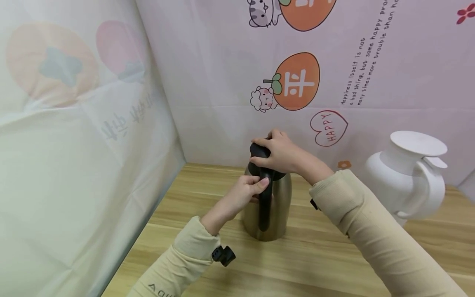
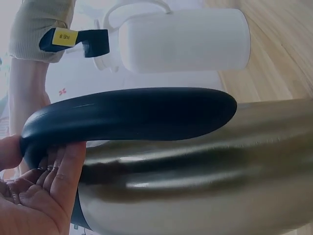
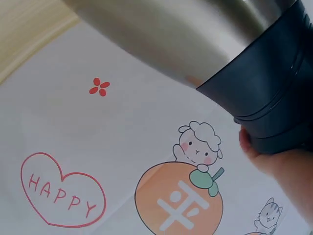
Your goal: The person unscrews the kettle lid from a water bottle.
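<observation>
A brushed-metal thermos jug point(image 1: 283, 208) with a black handle and lid stands on the wooden table in the head view. My left hand point(image 1: 240, 194) holds the upper part of the handle point(image 1: 264, 212), thumb on its outer side and fingers passing beneath it. In the left wrist view, the handle point(image 2: 132, 115) stretches away from that hand point(image 2: 41, 196). From above, my right hand point(image 1: 280, 153) grips the black lid point(image 1: 259, 150), with thumb and fingers spread around its sides. The right wrist view has part of this hand point(image 3: 286, 171) against the black top point(image 3: 274, 98).
To the right stands a white jug point(image 1: 393, 181) with a wide flat top and its own handle. Behind the table point(image 1: 219, 272) hangs a white printed sheet point(image 1: 215, 82) with cartoon fruit and lettering. Another pale sheet point(image 1: 92, 173) closes off the left side.
</observation>
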`<state>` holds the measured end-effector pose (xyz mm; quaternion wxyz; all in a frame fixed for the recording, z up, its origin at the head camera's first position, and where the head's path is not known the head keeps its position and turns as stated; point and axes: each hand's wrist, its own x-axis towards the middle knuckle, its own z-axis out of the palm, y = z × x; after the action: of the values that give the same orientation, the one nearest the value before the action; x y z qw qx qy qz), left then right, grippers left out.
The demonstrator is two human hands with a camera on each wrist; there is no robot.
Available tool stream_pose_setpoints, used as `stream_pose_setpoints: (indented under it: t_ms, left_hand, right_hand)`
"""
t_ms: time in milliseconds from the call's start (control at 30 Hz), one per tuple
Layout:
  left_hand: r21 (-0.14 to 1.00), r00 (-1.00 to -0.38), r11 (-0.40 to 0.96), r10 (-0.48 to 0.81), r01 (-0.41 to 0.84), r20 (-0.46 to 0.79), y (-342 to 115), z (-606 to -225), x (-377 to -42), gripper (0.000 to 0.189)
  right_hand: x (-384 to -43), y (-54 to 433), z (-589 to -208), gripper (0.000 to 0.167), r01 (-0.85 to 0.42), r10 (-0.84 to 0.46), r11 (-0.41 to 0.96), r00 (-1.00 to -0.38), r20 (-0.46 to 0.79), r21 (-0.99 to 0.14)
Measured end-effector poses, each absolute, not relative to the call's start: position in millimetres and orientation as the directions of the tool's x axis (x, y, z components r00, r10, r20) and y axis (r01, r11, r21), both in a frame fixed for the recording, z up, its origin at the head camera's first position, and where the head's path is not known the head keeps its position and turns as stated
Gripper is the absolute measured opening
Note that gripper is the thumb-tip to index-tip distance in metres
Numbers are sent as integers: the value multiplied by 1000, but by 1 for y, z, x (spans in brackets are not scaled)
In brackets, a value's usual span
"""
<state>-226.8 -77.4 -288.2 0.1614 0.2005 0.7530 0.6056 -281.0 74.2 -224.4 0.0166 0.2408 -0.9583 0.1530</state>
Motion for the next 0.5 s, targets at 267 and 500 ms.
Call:
stream_pose_setpoints:
  t_ms: [267, 500]
  left_hand:
    - [975, -860, 193, 510, 109, -5, -78, -287, -227, 44]
    - [977, -862, 192, 507, 93, -17, -79, -287, -226, 43]
  right_hand:
    - [-284, 79, -221, 59, -535, -535, 796, -841, 86, -283]
    - [-280, 71, -218, 56, -489, -489, 850, -871, 52, -198]
